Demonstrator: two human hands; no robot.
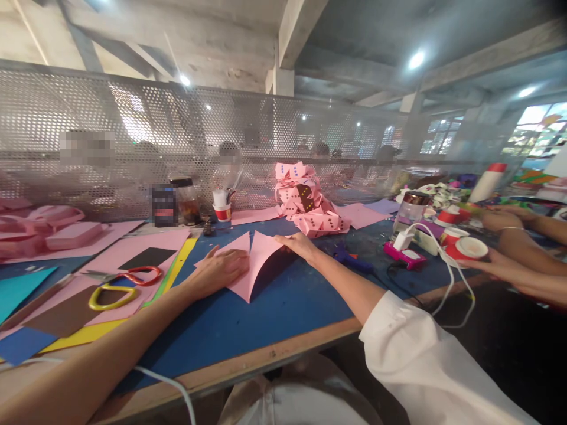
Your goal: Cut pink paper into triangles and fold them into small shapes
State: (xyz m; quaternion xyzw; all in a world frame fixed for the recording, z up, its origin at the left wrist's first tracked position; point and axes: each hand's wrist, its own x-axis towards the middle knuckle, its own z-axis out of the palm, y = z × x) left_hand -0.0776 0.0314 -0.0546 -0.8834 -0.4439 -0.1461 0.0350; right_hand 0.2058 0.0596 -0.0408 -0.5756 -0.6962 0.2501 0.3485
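Note:
Pink paper stands partly raised in front of me on the blue tabletop. A narrow gap runs down from its top edge; I cannot tell whether it is one folded sheet or two pieces. My left hand lies flat on the left part, fingers stretched out. With thumb and fingertips, my right hand pinches the upper right corner, and that side curves up off the table. Beyond the paper sits a pile of folded pink paper shapes with dark and blue dots.
Scissors with red and yellow handles lie on coloured sheets at left. A blue glue gun, a magenta power strip and a glass jar are at right. Another person's hand holds a paper cup. A perforated screen stands behind.

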